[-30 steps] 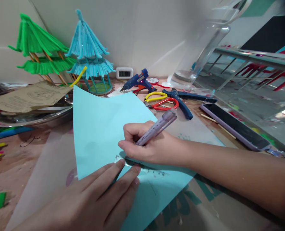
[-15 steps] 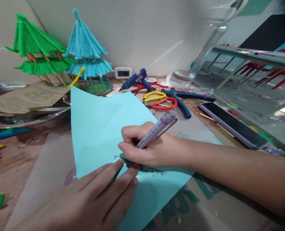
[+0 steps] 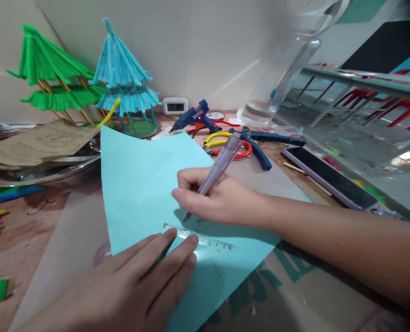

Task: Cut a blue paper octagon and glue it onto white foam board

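Observation:
A light blue sheet of paper (image 3: 139,180) lies before me, its far left corner curling up. My left hand (image 3: 145,276) is spread flat on it, fingertips pressing a clear ruler (image 3: 208,240) with dark marks against the sheet. Between the thumb and fingers of my right hand (image 3: 215,196) is a purple pen (image 3: 220,166), tilted, its tip at the paper just beyond the ruler's far edge. Thin drawn lines show on the paper around the ruler. The palm side of my left hand is hidden.
Behind the paper lie a blue glue gun (image 3: 194,115), scissors (image 3: 220,138) with yellow and red handles, and blue pliers (image 3: 260,145). A phone (image 3: 329,175) rests at right. Green (image 3: 52,69) and blue (image 3: 121,69) pipe-cleaner pavilions stand behind a metal bowl (image 3: 52,175).
My right hand has lifted slightly and the pen has become more upright, its tip now showing beyond the ruler. More of the ruler is uncovered. My left hand stays in place.

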The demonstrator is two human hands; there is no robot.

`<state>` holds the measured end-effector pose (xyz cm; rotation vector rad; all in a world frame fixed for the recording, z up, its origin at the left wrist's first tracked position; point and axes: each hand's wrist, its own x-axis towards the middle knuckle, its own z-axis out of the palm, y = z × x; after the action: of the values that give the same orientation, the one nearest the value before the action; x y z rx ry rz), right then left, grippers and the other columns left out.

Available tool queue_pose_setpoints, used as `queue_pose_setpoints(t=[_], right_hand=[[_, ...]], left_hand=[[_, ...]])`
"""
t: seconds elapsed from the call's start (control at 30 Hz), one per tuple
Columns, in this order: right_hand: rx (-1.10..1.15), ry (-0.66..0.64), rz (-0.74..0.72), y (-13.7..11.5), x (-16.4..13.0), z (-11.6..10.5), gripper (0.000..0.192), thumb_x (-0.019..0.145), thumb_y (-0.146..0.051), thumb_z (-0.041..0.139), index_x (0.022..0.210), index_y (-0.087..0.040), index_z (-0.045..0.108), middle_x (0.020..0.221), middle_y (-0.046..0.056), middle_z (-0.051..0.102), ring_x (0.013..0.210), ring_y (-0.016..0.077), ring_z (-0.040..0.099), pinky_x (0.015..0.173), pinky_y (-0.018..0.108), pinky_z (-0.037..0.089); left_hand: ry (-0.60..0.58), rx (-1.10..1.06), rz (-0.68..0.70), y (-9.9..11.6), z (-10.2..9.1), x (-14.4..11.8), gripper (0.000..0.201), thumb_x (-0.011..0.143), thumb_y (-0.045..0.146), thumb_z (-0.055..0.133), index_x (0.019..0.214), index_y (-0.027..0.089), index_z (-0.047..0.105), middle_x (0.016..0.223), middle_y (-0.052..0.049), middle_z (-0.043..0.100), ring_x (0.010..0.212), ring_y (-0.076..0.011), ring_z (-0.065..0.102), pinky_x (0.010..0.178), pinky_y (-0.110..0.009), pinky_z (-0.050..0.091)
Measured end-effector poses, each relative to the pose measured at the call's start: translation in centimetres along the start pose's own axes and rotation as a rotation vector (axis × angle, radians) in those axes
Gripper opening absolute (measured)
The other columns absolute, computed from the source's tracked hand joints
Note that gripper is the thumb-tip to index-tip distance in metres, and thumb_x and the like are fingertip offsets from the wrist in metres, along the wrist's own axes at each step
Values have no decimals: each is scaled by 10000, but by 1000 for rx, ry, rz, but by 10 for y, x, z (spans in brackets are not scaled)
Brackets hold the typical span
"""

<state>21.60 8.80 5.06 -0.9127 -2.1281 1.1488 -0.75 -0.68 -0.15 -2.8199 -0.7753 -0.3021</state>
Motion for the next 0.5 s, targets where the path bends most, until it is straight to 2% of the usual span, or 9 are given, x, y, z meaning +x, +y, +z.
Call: queue_pose_setpoints(t=[0.13,0.27,0.4,0.5], right_hand=[[-44,46,-11,-22,1,-20,280,959,-336,550,720,-190,536,552,-55,552,569,97,542,583,229,395],[-137,34,-35,-34,-3,-36,292,964,-348,569,727,-180,587,577,-30,592,617,111,588,589,230,415],[-85,11,96,-20,-12,-28,282,912,-371,648,720,-174,586,565,-40,578,538,96,543,525,222,399],[64,1,172,-4,-21,-13,251,859,-342,715,746,-177,562,587,-56,561,529,90,528,505,212,394]], left_hand=[[33,24,-5,-1,4,3,472,914,163,513,1360,286,610,1502,46,545,1265,-210,541,962,-306,527],[76,9,-2,-2,4,5,454,907,232,511,1345,274,621,1467,38,586,1201,-218,587,877,-331,554],[14,-9,18,-4,-4,6,529,905,201,471,1430,216,538,1452,-9,603,1221,-235,584,870,-349,535],[-1,-3,42,-4,-7,10,492,918,203,443,1392,188,573,1415,-28,629,1207,-238,587,918,-370,494]])
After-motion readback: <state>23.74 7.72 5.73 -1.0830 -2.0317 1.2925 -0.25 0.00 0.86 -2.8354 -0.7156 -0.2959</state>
